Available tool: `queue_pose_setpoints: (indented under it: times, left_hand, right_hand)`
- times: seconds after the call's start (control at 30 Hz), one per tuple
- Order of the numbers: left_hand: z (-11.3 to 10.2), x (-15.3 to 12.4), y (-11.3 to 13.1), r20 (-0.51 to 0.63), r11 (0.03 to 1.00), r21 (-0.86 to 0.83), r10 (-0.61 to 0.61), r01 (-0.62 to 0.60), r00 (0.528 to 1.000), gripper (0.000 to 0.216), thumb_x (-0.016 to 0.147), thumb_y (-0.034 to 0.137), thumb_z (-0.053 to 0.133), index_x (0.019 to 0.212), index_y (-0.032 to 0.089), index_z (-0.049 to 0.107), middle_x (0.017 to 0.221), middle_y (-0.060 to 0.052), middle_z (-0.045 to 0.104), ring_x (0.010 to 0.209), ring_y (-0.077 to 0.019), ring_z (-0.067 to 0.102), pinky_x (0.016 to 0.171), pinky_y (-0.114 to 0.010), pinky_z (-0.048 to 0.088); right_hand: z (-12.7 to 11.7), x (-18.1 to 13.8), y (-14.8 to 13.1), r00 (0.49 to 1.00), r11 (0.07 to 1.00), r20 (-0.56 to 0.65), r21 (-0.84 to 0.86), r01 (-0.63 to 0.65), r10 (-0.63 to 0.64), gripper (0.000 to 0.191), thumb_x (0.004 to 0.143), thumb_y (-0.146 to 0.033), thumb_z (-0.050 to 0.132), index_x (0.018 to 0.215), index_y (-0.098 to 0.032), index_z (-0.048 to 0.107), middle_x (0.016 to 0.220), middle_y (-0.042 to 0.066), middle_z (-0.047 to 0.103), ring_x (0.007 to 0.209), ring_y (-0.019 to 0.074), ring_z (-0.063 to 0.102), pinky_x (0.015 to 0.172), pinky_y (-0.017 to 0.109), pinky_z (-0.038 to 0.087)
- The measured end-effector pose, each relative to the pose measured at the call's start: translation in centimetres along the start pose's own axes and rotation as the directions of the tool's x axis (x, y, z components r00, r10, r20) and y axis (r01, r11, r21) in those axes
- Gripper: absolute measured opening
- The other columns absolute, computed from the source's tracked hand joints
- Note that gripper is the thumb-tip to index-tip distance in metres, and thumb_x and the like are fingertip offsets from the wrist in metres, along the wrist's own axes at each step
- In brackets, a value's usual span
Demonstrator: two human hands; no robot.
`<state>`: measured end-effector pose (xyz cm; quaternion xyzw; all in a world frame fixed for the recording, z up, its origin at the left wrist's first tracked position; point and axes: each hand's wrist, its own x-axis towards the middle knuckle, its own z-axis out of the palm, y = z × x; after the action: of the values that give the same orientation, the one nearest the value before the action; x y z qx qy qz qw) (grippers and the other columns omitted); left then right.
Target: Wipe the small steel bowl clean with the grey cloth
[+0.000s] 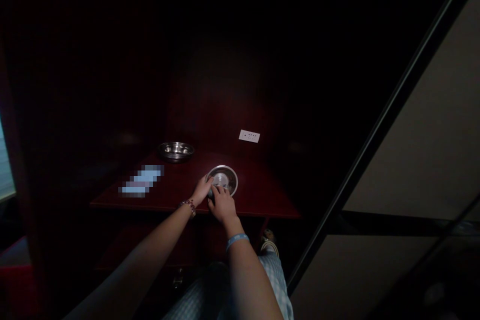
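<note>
Evidently both hands are at work on one bowl [222,179], a shiny metal one just below the middle of the frame, over the front part of the desk [262,192]. The left hand [203,188] is closed on its left rim, probably to steady it. The right hand [224,203] lies beside the left, the two close together, with its fingers reaching over the near rim toward the inside; whether they grip or only rest there, I cannot tell. The bowl's mouth tips toward the wearer, which likely makes the inside easier to see and reach. Whether its base touches the desk is hidden.

A second bowl [176,152] sits upright farther back, left of centre, apart from the hands; its position seems to leave working room at the front. It may be a nested pair, but the dimness hides that. In front of it, toward the left, lies a pale blurred patch [142,180], too pixelated to name. Above and right of the held bowl, a white socket [249,136] is set in the dark back panel [221,110].
</note>
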<state>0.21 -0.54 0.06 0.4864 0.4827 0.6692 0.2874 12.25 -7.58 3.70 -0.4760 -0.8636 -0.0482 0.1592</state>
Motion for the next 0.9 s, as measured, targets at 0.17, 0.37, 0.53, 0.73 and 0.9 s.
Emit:
queue_pose_setpoints:
  times: [0.17, 0.37, 0.53, 0.73, 0.9]
  left_hand:
    - [-0.1, 0.1, -0.2, -0.017, 0.999, 0.037, -0.029, 0.029, 0.999, 0.023, 0.073, 0.032, 0.050, 0.079, 0.013, 0.062, 0.077, -0.006, 0.067, 0.080, -0.0194, 0.062, 0.081, -0.032, 0.047]
    - [-0.1, 0.1, -0.3, 0.018, 0.999, 0.050, -0.023, 0.023, 1.000, 0.020, 0.071, 0.028, 0.050, 0.079, 0.014, 0.062, 0.078, -0.006, 0.067, 0.076, -0.0184, 0.061, 0.079, -0.031, 0.047]
    - [0.0, 0.0, 0.0, 0.055, 0.998, 0.062, 0.004, -0.007, 0.998, 0.019, 0.070, 0.028, 0.049, 0.077, 0.014, 0.060, 0.075, -0.005, 0.065, 0.073, -0.0181, 0.060, 0.076, -0.031, 0.047]
    - [0.0, -0.1, 0.1, 0.085, 0.997, 0.071, 0.022, -0.028, 0.996, 0.022, 0.071, 0.025, 0.048, 0.083, 0.013, 0.061, 0.079, -0.005, 0.066, 0.076, -0.0186, 0.060, 0.079, -0.032, 0.047]
    - [0.2, 0.0, 0.0, 0.085, 0.995, 0.096, 0.024, -0.032, 0.996, 0.024, 0.071, 0.023, 0.048, 0.087, 0.012, 0.062, 0.084, -0.007, 0.067, 0.080, -0.0194, 0.061, 0.084, -0.034, 0.047]
  right_hand:
    - [-0.2, 0.2, -0.3, 1.000, 1.000, -0.009, -0.009, -0.015, 0.015, 0.051, 0.086, -0.030, 0.046, 0.136, -0.025, 0.041, 0.130, 0.008, 0.051, 0.115, 0.0262, 0.046, 0.087, 0.038, 0.048]
    - [-0.4, -0.1, 0.2, 1.000, 1.000, 0.000, -0.025, 0.004, -0.004, 0.051, 0.085, -0.028, 0.047, 0.136, -0.027, 0.041, 0.131, 0.007, 0.050, 0.115, 0.0254, 0.046, 0.087, 0.037, 0.048]
    - [-0.8, -0.4, 0.9, 0.999, 0.997, 0.014, -0.062, 0.039, -0.038, 0.050, 0.085, -0.028, 0.047, 0.135, -0.028, 0.043, 0.130, 0.006, 0.051, 0.116, 0.0253, 0.046, 0.088, 0.037, 0.047]
    - [-1.4, -0.8, 1.2, 0.998, 0.987, 0.039, -0.155, 0.048, -0.042, 0.049, 0.083, -0.028, 0.052, 0.131, -0.027, 0.047, 0.128, 0.006, 0.053, 0.113, 0.0261, 0.047, 0.088, 0.039, 0.046]
    - [-1.6, -0.9, 1.3, 0.996, 0.982, 0.079, -0.184, 0.047, -0.033, 0.049, 0.083, -0.025, 0.051, 0.132, -0.027, 0.046, 0.129, 0.007, 0.051, 0.114, 0.0258, 0.047, 0.089, 0.039, 0.045]
